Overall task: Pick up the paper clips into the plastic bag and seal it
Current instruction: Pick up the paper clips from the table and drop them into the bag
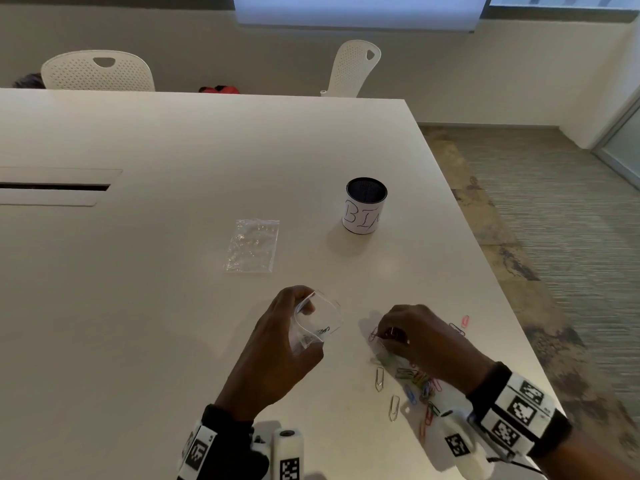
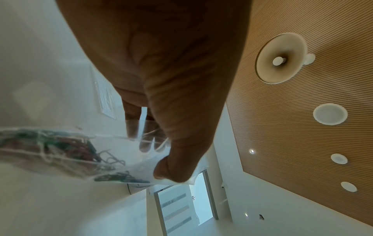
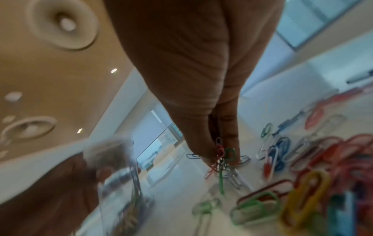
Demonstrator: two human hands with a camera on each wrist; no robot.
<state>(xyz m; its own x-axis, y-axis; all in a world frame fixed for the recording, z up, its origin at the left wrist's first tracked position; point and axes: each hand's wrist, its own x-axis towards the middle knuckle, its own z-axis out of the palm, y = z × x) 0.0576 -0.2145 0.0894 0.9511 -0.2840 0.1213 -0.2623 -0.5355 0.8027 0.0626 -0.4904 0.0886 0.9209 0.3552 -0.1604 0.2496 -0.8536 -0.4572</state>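
My left hand (image 1: 287, 327) holds a small clear plastic bag (image 1: 317, 320) above the table, thumb and fingers pinching its mouth apart. In the left wrist view the bag (image 2: 84, 153) has several coloured paper clips inside. To its right, my right hand (image 1: 398, 336) pinches a small bunch of paper clips (image 3: 223, 157) in red, green and silver, fingertips near the table. A loose pile of coloured paper clips (image 1: 420, 384) lies under and beside that hand; the same pile of clips (image 3: 315, 169) spreads out in the right wrist view.
A second clear bag (image 1: 252, 244) lies flat farther back on the white table (image 1: 138, 306). A black cup with a white label (image 1: 365, 206) stands behind and to the right. The table's right edge (image 1: 491, 271) runs close to the clips. Two white chairs (image 1: 98, 71) stand at the far side.
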